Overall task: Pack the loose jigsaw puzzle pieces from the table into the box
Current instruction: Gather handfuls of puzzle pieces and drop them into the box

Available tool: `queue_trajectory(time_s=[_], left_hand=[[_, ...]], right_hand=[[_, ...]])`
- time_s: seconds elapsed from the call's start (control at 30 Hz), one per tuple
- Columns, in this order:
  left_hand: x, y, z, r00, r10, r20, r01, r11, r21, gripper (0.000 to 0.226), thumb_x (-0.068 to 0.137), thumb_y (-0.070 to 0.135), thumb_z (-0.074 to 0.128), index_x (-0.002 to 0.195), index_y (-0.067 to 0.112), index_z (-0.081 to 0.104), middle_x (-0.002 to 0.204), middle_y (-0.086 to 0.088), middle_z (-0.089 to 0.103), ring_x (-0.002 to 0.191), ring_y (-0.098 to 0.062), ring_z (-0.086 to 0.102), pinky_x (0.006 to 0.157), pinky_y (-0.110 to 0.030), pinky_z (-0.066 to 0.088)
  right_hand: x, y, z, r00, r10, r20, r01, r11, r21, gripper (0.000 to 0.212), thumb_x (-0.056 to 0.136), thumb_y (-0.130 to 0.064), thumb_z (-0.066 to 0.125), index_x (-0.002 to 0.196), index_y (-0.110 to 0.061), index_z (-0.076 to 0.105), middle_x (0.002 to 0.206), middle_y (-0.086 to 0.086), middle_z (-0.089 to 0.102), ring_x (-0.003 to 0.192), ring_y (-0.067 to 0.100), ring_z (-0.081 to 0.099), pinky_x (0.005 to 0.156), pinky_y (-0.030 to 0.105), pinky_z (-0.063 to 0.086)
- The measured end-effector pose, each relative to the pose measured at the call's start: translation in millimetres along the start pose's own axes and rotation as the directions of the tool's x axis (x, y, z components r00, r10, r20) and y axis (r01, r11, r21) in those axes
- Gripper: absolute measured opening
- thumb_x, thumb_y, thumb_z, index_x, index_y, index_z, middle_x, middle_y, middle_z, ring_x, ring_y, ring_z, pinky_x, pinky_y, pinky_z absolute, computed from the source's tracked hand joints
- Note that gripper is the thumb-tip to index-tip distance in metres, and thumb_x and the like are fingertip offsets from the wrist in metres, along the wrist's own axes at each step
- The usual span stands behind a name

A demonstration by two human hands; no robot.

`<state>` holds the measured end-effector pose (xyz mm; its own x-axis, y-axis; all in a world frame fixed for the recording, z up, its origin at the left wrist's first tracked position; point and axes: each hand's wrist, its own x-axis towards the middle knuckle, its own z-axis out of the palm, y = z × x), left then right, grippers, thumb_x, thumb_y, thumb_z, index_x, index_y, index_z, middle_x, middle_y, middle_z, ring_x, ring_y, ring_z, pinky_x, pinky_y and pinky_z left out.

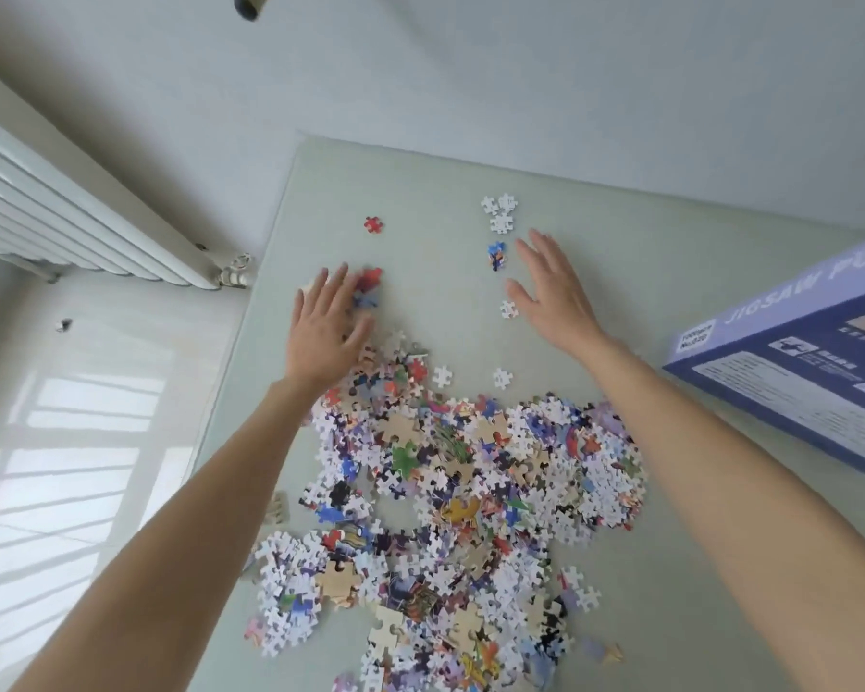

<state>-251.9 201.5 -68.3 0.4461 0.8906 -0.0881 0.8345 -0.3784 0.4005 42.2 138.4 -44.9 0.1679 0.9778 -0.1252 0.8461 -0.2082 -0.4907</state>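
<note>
A big heap of loose jigsaw pieces covers the near half of the pale green table. My left hand lies flat, fingers spread, at the heap's far left edge, touching a few red and blue pieces. My right hand is open with its palm down over the table, next to a blue piece and a white piece. Stray pieces lie farther off: a red piece and a small white cluster. The purple puzzle box stands at the right edge.
A white radiator runs along the wall at the left, beside the table's left edge. The tiled floor shows below it. A few pieces overhang the table's left edge.
</note>
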Motion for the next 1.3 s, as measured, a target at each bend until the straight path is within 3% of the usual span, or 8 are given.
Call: queue_trajectory(time_s=[0.27, 0.43, 0.57, 0.9, 1.0, 1.1, 1.2, 1.3], left_hand=[[77, -5, 1, 0.989, 0.096, 0.115, -0.109, 0.988, 0.110, 0.061, 0.097, 0.051, 0.021, 0.149, 0.025, 0.005, 0.157, 0.007, 0.000, 0.144, -0.012, -0.006, 0.116, -0.033, -0.006], [83, 9, 7, 0.976, 0.139, 0.169, -0.160, 0.980, 0.120, 0.063, 0.096, 0.054, 0.016, 0.149, 0.023, 0.005, 0.156, 0.007, 0.000, 0.143, -0.011, -0.007, 0.116, -0.032, -0.008], [43, 44, 19, 0.892, 0.360, 0.272, -0.368, 0.929, -0.021, 0.067, 0.091, 0.057, 0.007, 0.149, 0.023, 0.008, 0.156, 0.007, 0.003, 0.142, -0.006, -0.007, 0.116, -0.030, -0.008], [-67, 121, 48, 0.747, 0.548, 0.376, -0.485, 0.836, -0.255, 0.061, 0.093, 0.053, 0.013, 0.145, 0.023, 0.027, 0.152, 0.007, 0.022, 0.143, -0.008, 0.006, 0.118, -0.035, -0.002], [-75, 117, 38, 0.821, 0.504, 0.268, -0.424, 0.852, -0.306, 0.046, 0.096, 0.042, 0.032, 0.134, 0.020, 0.046, 0.138, 0.002, 0.049, 0.134, -0.014, 0.035, 0.117, -0.037, 0.013], [-82, 97, 23, 0.900, 0.428, 0.082, -0.385, 0.870, -0.307, 0.038, 0.093, 0.036, 0.042, 0.123, 0.018, 0.057, 0.125, 0.001, 0.060, 0.122, -0.011, 0.046, 0.113, -0.043, 0.026], [-88, 62, 10, 0.965, 0.259, -0.037, -0.261, 0.948, -0.182, 0.045, 0.093, 0.042, 0.037, 0.130, 0.021, 0.051, 0.137, 0.004, 0.048, 0.133, -0.012, 0.032, 0.115, -0.044, 0.019], [-97, 27, 9, 0.998, 0.039, 0.055, -0.036, 0.998, -0.054, 0.059, 0.092, 0.056, 0.021, 0.146, 0.030, 0.023, 0.153, 0.011, 0.013, 0.144, -0.011, 0.000, 0.118, -0.040, -0.002]], right_hand=[[95, 9, 18, 0.999, 0.031, 0.042, -0.026, 0.994, -0.105, 0.055, 0.099, -0.032, 0.036, 0.149, -0.018, 0.017, 0.158, 0.008, 0.004, 0.145, 0.023, -0.002, 0.116, 0.037, -0.003], [68, -4, 25, 0.937, -0.276, 0.216, 0.309, 0.941, -0.139, 0.065, 0.091, -0.053, 0.025, 0.146, -0.019, 0.029, 0.156, 0.001, 0.017, 0.145, 0.016, 0.006, 0.115, 0.036, -0.002], [-2, 11, 21, 0.860, -0.375, 0.347, 0.446, 0.882, -0.153, 0.057, 0.096, -0.053, 0.020, 0.148, -0.028, 0.018, 0.156, -0.006, 0.004, 0.142, 0.005, -0.007, 0.116, 0.030, -0.010], [-171, 42, 12, 0.982, -0.044, 0.182, 0.057, 0.996, -0.066, 0.062, 0.095, -0.058, 0.012, 0.147, -0.025, 0.022, 0.156, -0.006, 0.010, 0.144, 0.006, -0.001, 0.119, 0.037, -0.002], [-186, 18, 17, 0.984, -0.052, 0.173, 0.044, 0.998, 0.050, 0.063, 0.095, -0.057, 0.014, 0.146, -0.021, 0.027, 0.155, -0.006, 0.015, 0.144, 0.005, 0.003, 0.118, 0.028, -0.002], [-165, 27, 4, 0.997, 0.075, -0.014, -0.075, 0.997, -0.015, 0.053, 0.099, -0.043, 0.023, 0.144, -0.015, 0.030, 0.156, 0.000, 0.017, 0.144, 0.014, 0.009, 0.117, 0.031, 0.000], [-138, 56, -3, 0.960, 0.275, -0.056, -0.279, 0.953, -0.117, 0.054, 0.101, -0.039, 0.026, 0.148, -0.015, 0.019, 0.158, 0.005, 0.004, 0.145, 0.018, -0.003, 0.115, 0.030, -0.006], [-135, 63, 6, 0.955, 0.295, 0.016, -0.290, 0.947, -0.136, 0.062, 0.099, -0.044, 0.024, 0.150, -0.010, 0.010, 0.158, 0.008, -0.003, 0.145, 0.018, -0.010, 0.115, 0.030, -0.009]])
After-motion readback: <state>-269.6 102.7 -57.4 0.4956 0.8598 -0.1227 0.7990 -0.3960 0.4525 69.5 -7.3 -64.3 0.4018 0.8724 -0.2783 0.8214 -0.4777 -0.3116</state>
